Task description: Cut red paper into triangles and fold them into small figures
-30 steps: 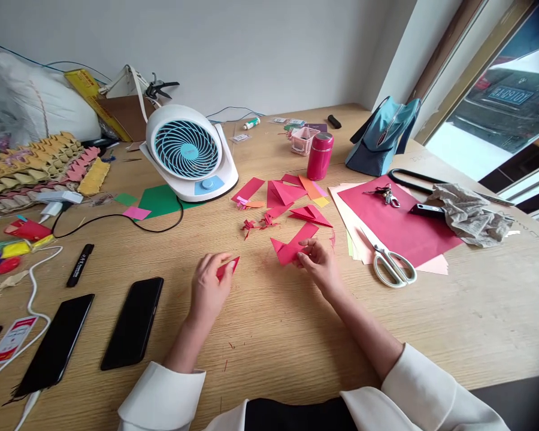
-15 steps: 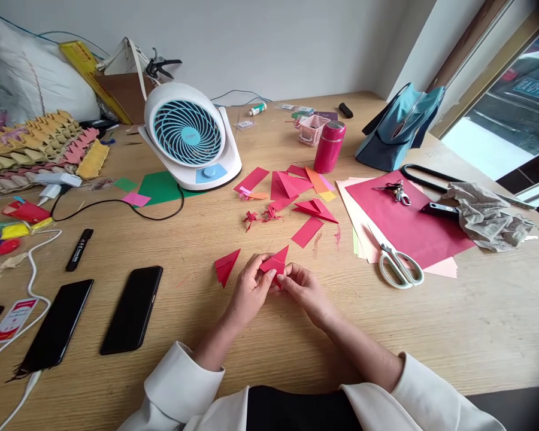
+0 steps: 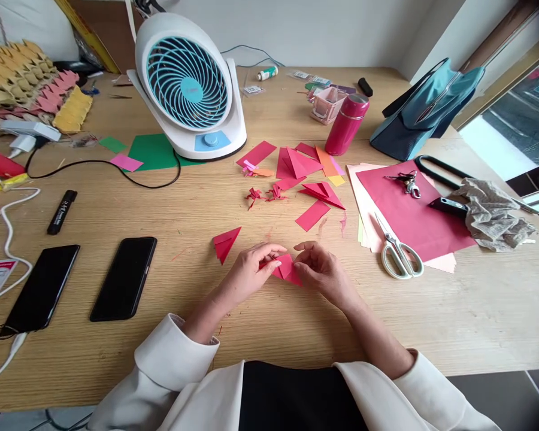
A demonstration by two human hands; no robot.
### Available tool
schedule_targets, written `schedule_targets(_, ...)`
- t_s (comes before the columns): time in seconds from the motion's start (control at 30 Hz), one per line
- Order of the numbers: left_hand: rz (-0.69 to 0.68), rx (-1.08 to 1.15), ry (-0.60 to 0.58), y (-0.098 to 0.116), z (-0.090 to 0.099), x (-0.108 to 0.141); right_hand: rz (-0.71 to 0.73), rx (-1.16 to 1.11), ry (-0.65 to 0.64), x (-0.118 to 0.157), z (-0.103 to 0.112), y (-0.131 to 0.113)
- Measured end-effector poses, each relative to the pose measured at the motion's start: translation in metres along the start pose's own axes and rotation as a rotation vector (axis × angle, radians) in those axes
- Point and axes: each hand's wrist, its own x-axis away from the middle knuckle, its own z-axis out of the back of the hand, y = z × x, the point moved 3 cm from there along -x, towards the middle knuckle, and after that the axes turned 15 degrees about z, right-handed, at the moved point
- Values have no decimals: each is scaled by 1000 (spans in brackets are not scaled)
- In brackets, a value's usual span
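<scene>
Between my two hands is a folded piece of red paper, just above the table. My left hand pinches its left end between thumb and fingers. At the paper's right side my right hand has its fingers curled, the thumb and fingertips at the edge. A second folded red paper piece lies to the left of my left hand. Beyond my hands are small red folded figures, a flat red strip and a layered red folded piece.
White-handled scissors lie by a large red sheet on the right, with keys on it. A fan and a pink flask stand behind. Two phones and a black marker lie left.
The red paper between my hands has been turned, its point no longer upward. My hands have moved slightly apart. The whole view has shifted and tilted downward.
</scene>
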Motion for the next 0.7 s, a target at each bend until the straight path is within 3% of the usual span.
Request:
schedule_targets(0.1,27,-22,-1,-3,0,1,24,53,-16,1,2,-5)
schedule_targets(0.27,0,-74,5,0,-5,3,39,159,-181,-3,-2,-14)
schedule_targets(0.5,-22,-94,33,1,-8,6,63,182,-208,-1,-1,-11)
schedule_targets(0.7,-35,-144,69,-4,-12,11,21,321,-378,-2,-1,-20)
